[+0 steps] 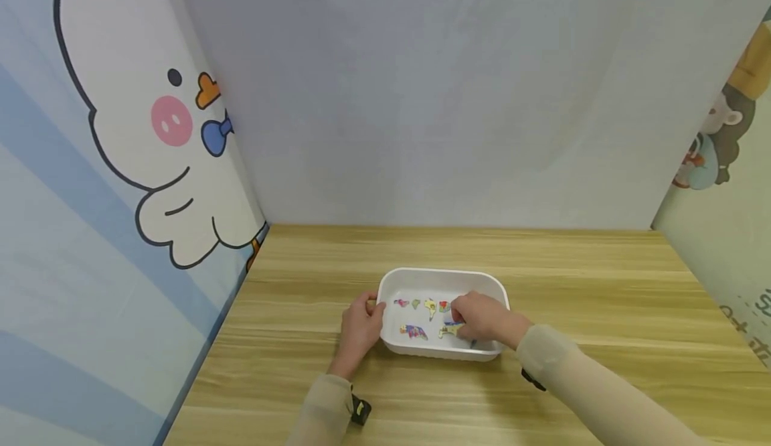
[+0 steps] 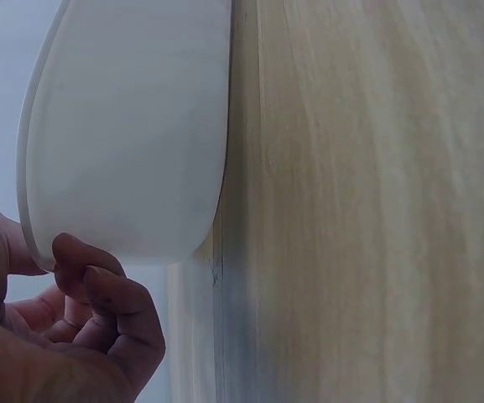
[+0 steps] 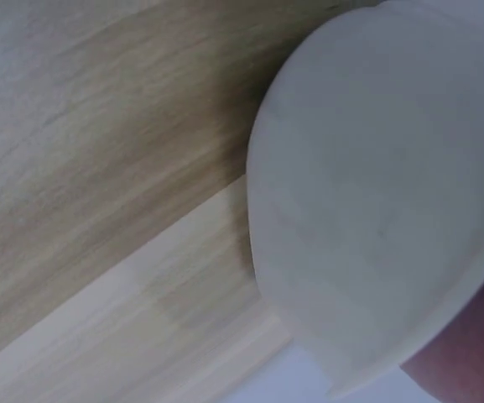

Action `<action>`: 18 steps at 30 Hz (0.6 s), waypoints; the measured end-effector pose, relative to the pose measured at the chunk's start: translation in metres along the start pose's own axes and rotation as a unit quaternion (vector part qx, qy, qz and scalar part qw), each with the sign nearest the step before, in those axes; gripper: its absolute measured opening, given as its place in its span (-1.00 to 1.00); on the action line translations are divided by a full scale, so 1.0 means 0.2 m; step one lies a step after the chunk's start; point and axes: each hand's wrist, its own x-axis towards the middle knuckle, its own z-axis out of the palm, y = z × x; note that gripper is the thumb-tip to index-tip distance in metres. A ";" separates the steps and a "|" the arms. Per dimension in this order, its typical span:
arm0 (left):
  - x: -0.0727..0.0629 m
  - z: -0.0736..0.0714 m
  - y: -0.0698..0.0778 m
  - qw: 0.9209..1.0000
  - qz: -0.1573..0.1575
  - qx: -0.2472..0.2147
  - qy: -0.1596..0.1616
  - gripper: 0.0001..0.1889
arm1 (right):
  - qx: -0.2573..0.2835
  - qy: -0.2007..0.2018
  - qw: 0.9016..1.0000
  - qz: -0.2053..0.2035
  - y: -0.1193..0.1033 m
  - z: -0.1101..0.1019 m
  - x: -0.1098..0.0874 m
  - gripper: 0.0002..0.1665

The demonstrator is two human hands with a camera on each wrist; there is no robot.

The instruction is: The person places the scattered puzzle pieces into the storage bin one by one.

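Observation:
A white plastic tray (image 1: 442,353) with rounded corners lies on the table. My left hand (image 1: 360,329) pinches its left end at the rim; in the left wrist view, curled fingers (image 2: 128,306) press against the outer wall. Reaching over the right end, my right hand (image 1: 486,319) is inside the tray with bent fingers, right at a yellow-and-blue cutout (image 1: 448,330). Whether it pinches a piece I cannot tell. Several small coloured cutouts lie on the tray floor, among them a purple-blue one (image 1: 413,331), a yellow one (image 1: 430,307) and a pink one (image 1: 401,303).
The wood-grain table (image 1: 289,365) extends around the tray. A plain grey backdrop (image 1: 421,98) rises at its far edge. On the left hangs a sheet printed with a white duck (image 1: 132,84); another printed panel (image 1: 723,232) stands on the right.

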 end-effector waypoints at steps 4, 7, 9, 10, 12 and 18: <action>0.00 0.00 0.00 1.000 0.001 -0.001 0.000 -0.79 | 0.002 0.001 1.000 -0.003 -0.01 0.00 0.00 -0.76; 0.00 0.00 0.01 1.000 0.001 -0.001 -0.001 -0.78 | -0.004 -0.002 1.000 -0.004 -0.01 0.00 0.00 -0.76; 0.00 0.00 0.01 1.000 -0.001 -0.001 -0.002 -0.78 | -0.007 -0.001 1.000 -0.008 -0.01 0.00 0.00 -0.76; 0.00 0.00 0.00 1.000 -0.001 -0.001 -0.002 -0.78 | -0.013 -0.001 1.000 -0.009 -0.01 0.00 0.00 -0.76; 0.00 0.00 0.00 1.000 -0.003 -0.001 -0.002 -0.78 | -0.018 0.001 1.000 -0.011 -0.01 0.00 -0.01 -0.77; 0.00 0.00 0.00 1.000 -0.004 -0.001 -0.003 -0.78 | -0.022 0.000 1.000 -0.015 -0.02 0.01 -0.01 -0.77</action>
